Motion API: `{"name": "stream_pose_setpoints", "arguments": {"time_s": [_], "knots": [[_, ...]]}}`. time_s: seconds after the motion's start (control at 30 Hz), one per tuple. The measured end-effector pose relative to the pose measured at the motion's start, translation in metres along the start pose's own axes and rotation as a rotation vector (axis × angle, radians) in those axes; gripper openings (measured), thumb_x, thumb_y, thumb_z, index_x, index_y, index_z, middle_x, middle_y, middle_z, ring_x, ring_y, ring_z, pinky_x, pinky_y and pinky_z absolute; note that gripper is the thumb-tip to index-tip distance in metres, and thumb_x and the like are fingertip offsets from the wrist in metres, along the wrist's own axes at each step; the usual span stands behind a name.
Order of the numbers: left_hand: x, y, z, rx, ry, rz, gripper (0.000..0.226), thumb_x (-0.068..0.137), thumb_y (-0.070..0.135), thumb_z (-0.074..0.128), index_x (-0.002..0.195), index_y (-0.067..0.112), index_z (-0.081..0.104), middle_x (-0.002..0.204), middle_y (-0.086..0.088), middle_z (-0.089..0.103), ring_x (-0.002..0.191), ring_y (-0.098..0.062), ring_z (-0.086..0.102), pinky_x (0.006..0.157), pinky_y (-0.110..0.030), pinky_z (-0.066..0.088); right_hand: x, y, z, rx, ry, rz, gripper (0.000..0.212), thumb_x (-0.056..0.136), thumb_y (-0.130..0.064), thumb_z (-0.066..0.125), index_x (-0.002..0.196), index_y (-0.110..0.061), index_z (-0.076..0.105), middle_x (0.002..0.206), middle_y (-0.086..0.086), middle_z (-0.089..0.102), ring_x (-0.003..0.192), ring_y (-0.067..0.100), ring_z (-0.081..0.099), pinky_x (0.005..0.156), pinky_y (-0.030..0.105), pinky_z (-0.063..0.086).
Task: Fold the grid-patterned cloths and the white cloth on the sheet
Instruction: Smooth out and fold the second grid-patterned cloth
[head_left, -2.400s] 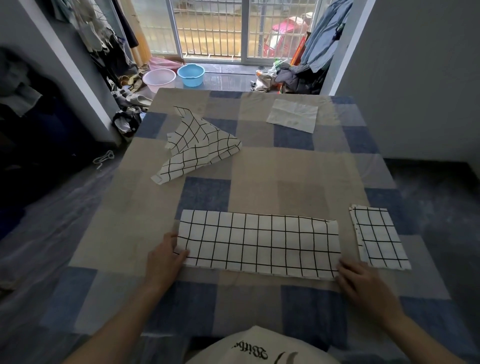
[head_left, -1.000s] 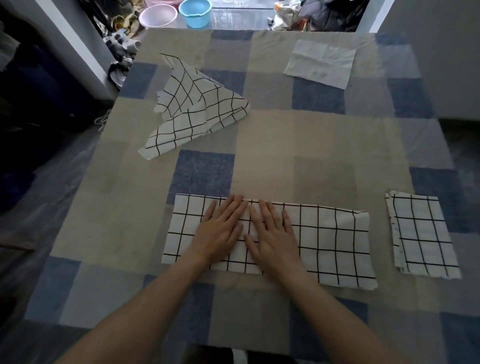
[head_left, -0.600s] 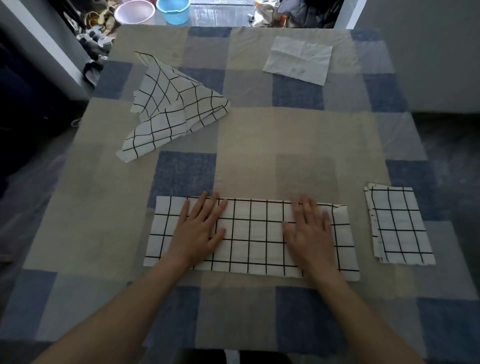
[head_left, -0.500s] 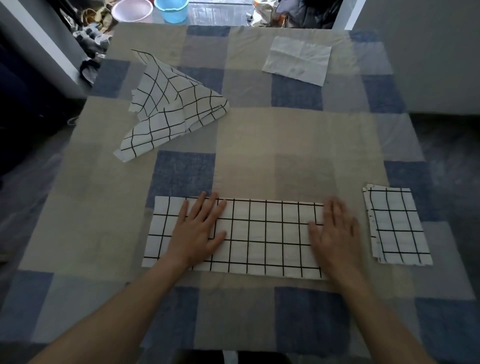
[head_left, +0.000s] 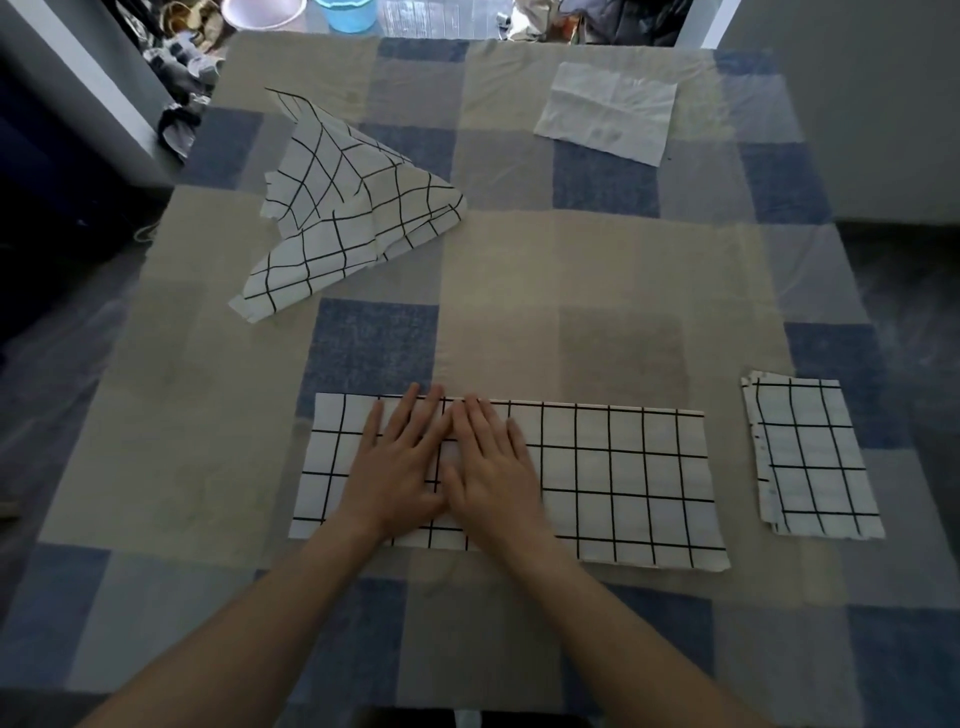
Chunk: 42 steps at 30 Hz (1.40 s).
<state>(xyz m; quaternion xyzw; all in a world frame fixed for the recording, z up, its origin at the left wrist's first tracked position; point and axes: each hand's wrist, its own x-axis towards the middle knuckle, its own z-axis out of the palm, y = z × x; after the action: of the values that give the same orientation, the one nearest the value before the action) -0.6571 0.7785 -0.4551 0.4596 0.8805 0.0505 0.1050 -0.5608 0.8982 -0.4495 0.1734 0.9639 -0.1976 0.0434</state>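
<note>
The right hand (head_left: 496, 480) has slid back beside the left hand (head_left: 400, 467); both press flat, fingers spread, on the long grid-patterned cloth (head_left: 623, 478).

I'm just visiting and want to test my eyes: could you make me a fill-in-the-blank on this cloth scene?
1. Both hands, left hand and right hand, press flat on the long ____-patterned cloth.
2. The small folded cloth lies to the person's ____.
3. The plain cloth at the far end is ____.

Missing words: grid; right; white
</note>
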Motion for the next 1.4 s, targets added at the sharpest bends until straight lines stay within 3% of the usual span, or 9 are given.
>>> {"name": "stream_pose_setpoints", "arguments": {"time_s": [0.3,0.5,0.67,0.8,0.9,0.97,1.03,1.23,1.4], "knots": [[-0.020,-0.026,-0.007,0.008,-0.031,-0.146,0.098,0.074,0.087,0.035,0.154,0.038,0.005,0.163,0.007,-0.008,0.149,-0.019,-0.014,0.119,-0.054,-0.001,-0.039,0.099,-0.031,-0.099,0.084,0.253,0.064,0.096,-0.045,0.023,0.154,-0.021,0.010,0.162,-0.001,0.007,0.149,0.013,0.000,0.121,0.044,0.008],[-0.029,-0.066,-0.028,-0.038,-0.195,-0.322,0.124,0.050,0.102,0.027,0.150,0.041,-0.014,0.155,0.013,-0.031,0.143,-0.014,-0.030,0.118,-0.049,-0.011,-0.056,0.128,-0.037,-0.112,0.157,0.441,0.070,0.092,-0.050,0.025,0.153,-0.017,0.015,0.161,0.006,0.013,0.149,0.022,0.007,0.119,0.047,0.010],[-0.030,-0.082,-0.049,0.012,-0.380,-0.432,0.142,0.044,0.100,0.042,0.147,0.031,-0.027,0.151,0.004,-0.039,0.142,-0.018,-0.031,0.116,-0.054,-0.012,-0.059,0.131,-0.039,-0.067,0.191,0.567,0.073,0.094,-0.052,0.036,0.152,-0.017,0.010,0.161,0.014,0.008,0.148,0.029,0.005,0.119,0.050,0.011],[-0.017,-0.068,-0.080,0.107,-0.463,-0.460,0.128,0.061,0.093,0.046,0.153,0.026,-0.011,0.160,-0.003,-0.023,0.147,-0.024,-0.020,0.114,-0.052,-0.016,-0.061,0.134,-0.052,-0.096,0.168,0.576,0.074,0.091,-0.055,0.035,0.151,-0.016,0.015,0.158,0.013,0.016,0.146,0.028,0.011,0.118,0.050,0.015],[-0.001,-0.032,-0.088,0.126,-0.250,-0.393,0.100,0.080,0.078,0.044,0.155,0.022,0.007,0.162,-0.004,-0.015,0.148,-0.024,-0.014,0.118,-0.050,-0.009,-0.045,0.134,-0.075,-0.099,0.061,0.607,0.078,0.081,-0.054,0.052,0.146,-0.020,0.025,0.148,0.014,0.026,0.136,0.032,0.026,0.111,0.049,0.025],[0.004,0.002,-0.079,0.019,-0.162,-0.247,0.081,0.089,0.063,0.047,0.153,0.027,0.013,0.163,-0.002,-0.009,0.149,-0.022,-0.008,0.119,-0.044,-0.001,-0.029,0.136,-0.094,-0.141,-0.027,0.593,0.077,0.074,-0.055,0.062,0.139,-0.021,0.035,0.143,0.013,0.029,0.130,0.032,0.029,0.105,0.046,0.032],[0.005,0.033,-0.064,-0.048,-0.226,-0.078,0.072,0.090,0.055,0.052,0.150,0.032,0.020,0.163,0.002,0.000,0.149,-0.020,0.001,0.119,-0.041,0.008,-0.016,0.139,-0.110,-0.206,-0.114,0.548,0.068,0.073,-0.056,0.065,0.127,-0.019,0.045,0.140,0.012,0.031,0.128,0.031,0.030,0.102,0.043,0.034],[0.032,0.045,-0.069,0.019,-0.338,-0.080,0.055,0.078,0.046,0.070,0.122,0.024,0.047,0.136,-0.002,0.040,0.126,-0.025,0.037,0.103,-0.042,0.036,-0.006,0.137,-0.142,0.027,-0.235,0.341,0.019,0.081,-0.023,0.068,0.076,-0.022,0.049,0.093,0.003,0.059,0.086,0.022,0.056,0.078,0.039,0.052],[0.067,0.050,-0.102,-0.205,-0.226,-0.047,0.069,0.080,0.032,0.074,0.138,0.033,0.036,0.145,0.001,0.040,0.131,-0.023,0.038,0.107,-0.048,0.037,-0.018,0.104,-0.196,0.133,-0.185,0.068,0.015,0.083,-0.017,0.069,0.082,-0.024,0.056,0.077,-0.011,0.060,0.071,0.001,0.055,0.056,0.015,0.038]]}}
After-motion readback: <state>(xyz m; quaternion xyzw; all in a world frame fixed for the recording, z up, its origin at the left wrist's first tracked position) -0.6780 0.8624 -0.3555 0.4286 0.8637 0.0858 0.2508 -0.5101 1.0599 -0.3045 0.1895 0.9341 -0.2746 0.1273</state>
